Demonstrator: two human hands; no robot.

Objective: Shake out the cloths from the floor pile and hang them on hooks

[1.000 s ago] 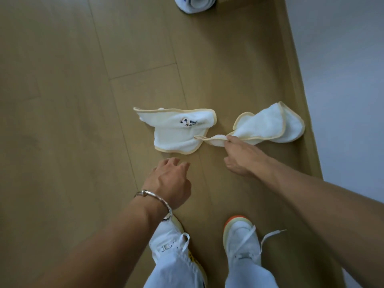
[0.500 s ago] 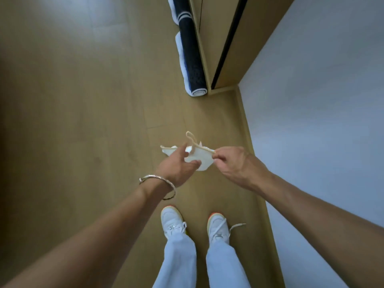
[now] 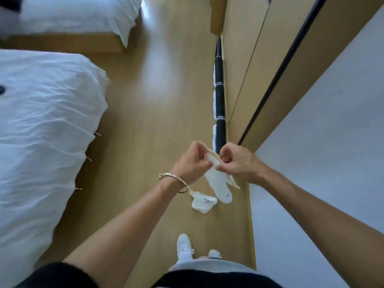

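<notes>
A small white cloth with a cream edge [image 3: 218, 179] hangs in the air in front of me. My left hand [image 3: 192, 163] and my right hand [image 3: 236, 163] both pinch its top edge, close together, and the rest droops below them. A second white cloth with a small printed mark [image 3: 202, 202] lies on the wooden floor, below my left wrist. No hooks are in view.
A bed with white bedding [image 3: 45, 132] fills the left side, with another bed [image 3: 72, 15] behind it. A dark rolled mat [image 3: 219, 96] lies along the wooden wardrobe doors [image 3: 249, 69] on the right. A pale wall [image 3: 322, 152] runs beside my right arm. My white shoes [image 3: 184, 247] stand below.
I have stood up from the floor with one cloth. It went from lying on the floor under my right hand to hanging between both hands. The other cloth stayed on the floor.
</notes>
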